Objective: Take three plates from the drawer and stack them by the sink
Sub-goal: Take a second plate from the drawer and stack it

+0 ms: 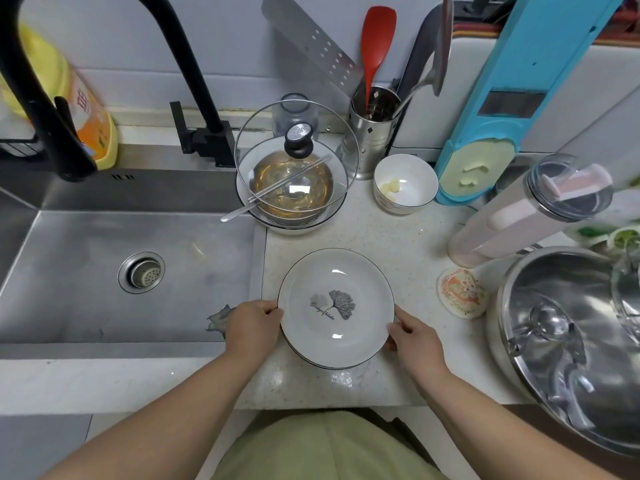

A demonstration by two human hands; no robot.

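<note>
Presently, head view: a stack of plates (336, 308) sits on the speckled counter (398, 244) just right of the steel sink (104, 265). The top plate is white with a dark rim and a grey leaf print with script at its centre. A second dark rim shows under it along the near edge; how many plates lie in the stack cannot be told.

Left hand (252, 329) grips the stack's left edge, thumb over the rim, fingers curled beneath. Right hand (417, 341) grips the right edge the same way, thumb on the rim. Both forearms are bare. Whether the stack rests fully on the counter or is held slightly above it cannot be told.

Behind the stack: a white bowl (291, 202) holding a clear glass dish, with a glass lid (296, 155) with a black knob leaning tilted on it and a metal utensil lying across. To its right, a small white bowl (405, 183) with pale pieces inside. Behind these, a steel utensil holder (372, 133) with a red spatula (375, 46).

Far right: a large steel pot (568, 341), near a clear lidded container (530, 209) lying tilted. A round patterned coaster (462, 292) lies between the stack and the pot. A black faucet (38, 91) arches over the sink; drain strainer (141, 272) at the basin floor.
</note>
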